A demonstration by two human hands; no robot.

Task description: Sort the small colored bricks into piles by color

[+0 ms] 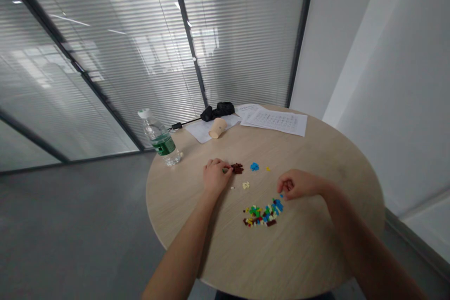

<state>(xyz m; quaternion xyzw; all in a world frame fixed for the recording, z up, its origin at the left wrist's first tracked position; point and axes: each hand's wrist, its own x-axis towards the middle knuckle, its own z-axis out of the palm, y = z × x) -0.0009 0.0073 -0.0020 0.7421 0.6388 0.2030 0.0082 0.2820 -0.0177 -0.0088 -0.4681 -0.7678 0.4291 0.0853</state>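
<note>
My left hand (216, 177) rests on the round pale wood table (298, 258), its fingertips pinching a small green brick (224, 169). Right beside those fingers lies a little dark red brick cluster (237, 168). My right hand (297, 184) hovers with curled fingers just above a mixed pile of small coloured bricks (263, 213), and a tiny blue brick (281, 195) lies by its fingertips. Between my hands sit a few cream bricks (245, 185). Farther on are a blue brick cluster (254, 166) and a yellow brick (267, 168).
A water bottle (159, 138) stands at the table's left edge. Printed papers (276, 121), a beige cup-shaped object (218, 127) and a black bundle with a cable (218, 111) lie along the far edge. Glass walls with blinds stand behind the table.
</note>
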